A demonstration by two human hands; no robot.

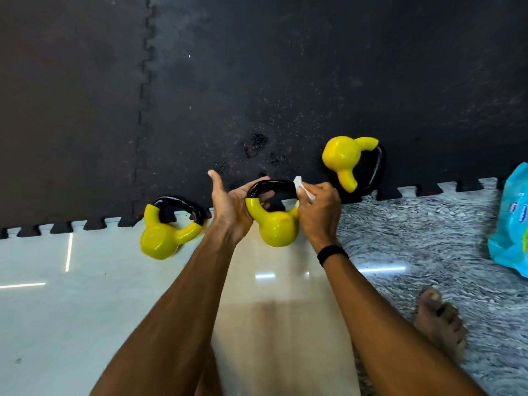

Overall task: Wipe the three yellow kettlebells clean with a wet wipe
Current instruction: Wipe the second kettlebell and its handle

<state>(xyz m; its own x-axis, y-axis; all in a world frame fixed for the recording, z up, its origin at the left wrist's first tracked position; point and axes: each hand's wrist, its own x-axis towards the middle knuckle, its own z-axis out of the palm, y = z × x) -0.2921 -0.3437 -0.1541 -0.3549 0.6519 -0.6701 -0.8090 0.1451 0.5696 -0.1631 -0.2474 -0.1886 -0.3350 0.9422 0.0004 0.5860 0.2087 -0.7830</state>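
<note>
Three yellow kettlebells with black handles are in view. The middle kettlebell [276, 228] is held up between my hands. My left hand [231, 205] grips it at the left end of its handle, fingers curled through the loop and thumb sticking up. My right hand [318, 212] pinches a white wet wipe [303, 189] against the right end of that handle. The left kettlebell [163, 234] lies on its side at the mat's edge. The right kettlebell [344, 158] lies on the black mat.
A black interlocking foam mat [257, 81] covers the far floor. Pale glossy tile [71, 310] lies near left, grey speckled stone [443, 238] near right. A blue wet-wipe pack [511, 224] sits at the right edge. A bare foot [440, 321] rests at lower right.
</note>
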